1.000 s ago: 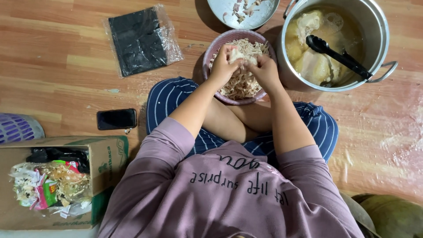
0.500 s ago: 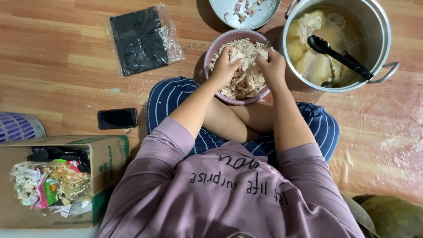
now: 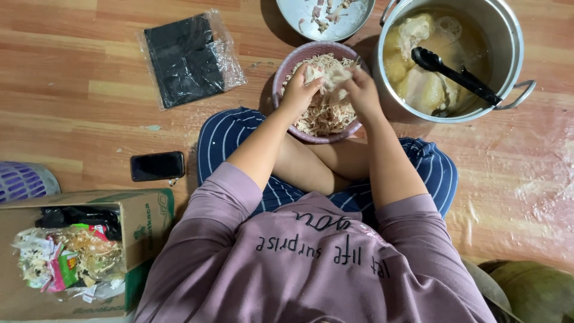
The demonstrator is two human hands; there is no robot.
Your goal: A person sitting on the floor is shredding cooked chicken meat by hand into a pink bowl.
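Right now I see both hands over the pink bowl, which sits on the wooden floor just ahead of the crossed legs. My left hand and right hand are each closed on a pale piece of chicken, pinched between them above the shredded meat that fills the bowl. Just beside the bowl on the right stands a steel pot of broth with a black ladle resting in it. A metal plate with scraps lies beyond the bowl. Farther left lie a black packet in clear wrap, a phone and a cardboard box of rubbish.
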